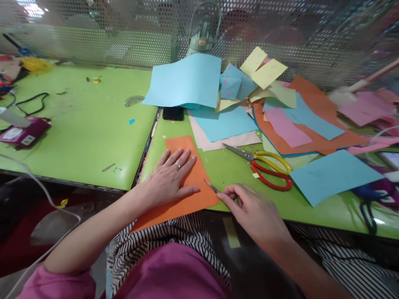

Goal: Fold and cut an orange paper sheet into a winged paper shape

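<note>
The right hand (254, 211) clamps a slim metal tool (212, 186) between thumb and curled fingers; the pointed end lies over the right edge of the orange sheet (197, 178). The left hand (168, 176) rests palm down on this sheet, fingers extended and slightly spread, with a ring on one finger. The orange sheet lies on the green tabletop (93, 124), directly in front of the person; its near corner projects past the table edge above the striped cloth (199, 230). Scissors (249, 156) with one yellow and one red handle lie to the right, beyond the right hand. A blue sheet (336, 177) lies near the handles. Farther back, a large light-blue sheet (187, 81) partly covers a black device (173, 113). A bottle (201, 41) stands behind it, near the perforated panel (140, 41).
</note>
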The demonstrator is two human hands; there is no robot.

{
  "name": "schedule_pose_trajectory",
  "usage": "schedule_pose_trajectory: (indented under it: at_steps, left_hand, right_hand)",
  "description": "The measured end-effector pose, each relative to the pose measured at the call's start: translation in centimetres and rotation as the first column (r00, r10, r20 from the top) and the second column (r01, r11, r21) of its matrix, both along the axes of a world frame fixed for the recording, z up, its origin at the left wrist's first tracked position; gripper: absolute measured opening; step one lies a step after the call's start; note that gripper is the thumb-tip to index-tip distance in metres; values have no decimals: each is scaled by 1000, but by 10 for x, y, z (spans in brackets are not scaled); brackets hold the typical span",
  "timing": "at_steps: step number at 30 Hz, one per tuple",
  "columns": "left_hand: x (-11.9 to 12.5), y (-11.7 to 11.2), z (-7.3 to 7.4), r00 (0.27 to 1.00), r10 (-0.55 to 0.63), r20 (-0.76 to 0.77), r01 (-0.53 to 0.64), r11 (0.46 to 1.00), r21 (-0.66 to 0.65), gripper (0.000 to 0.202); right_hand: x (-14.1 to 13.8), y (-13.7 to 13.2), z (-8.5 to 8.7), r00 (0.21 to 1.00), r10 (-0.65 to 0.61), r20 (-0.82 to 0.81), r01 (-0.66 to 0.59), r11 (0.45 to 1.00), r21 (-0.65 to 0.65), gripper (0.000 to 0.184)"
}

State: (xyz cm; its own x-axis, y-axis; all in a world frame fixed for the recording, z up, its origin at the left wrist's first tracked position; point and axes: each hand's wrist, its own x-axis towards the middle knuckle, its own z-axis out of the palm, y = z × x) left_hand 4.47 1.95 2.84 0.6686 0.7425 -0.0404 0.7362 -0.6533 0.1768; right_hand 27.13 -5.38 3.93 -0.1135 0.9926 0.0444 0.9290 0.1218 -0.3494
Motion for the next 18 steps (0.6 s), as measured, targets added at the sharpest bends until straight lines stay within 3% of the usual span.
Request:
schedule_pose_trajectory:
  at_steps: [18]
  left_hand:
    - [-1,0,0,1000,-3,8,3,1000,4,86]
  right_hand:
    - [-10,17,1,1000,-5,-6,6,999,35,27]
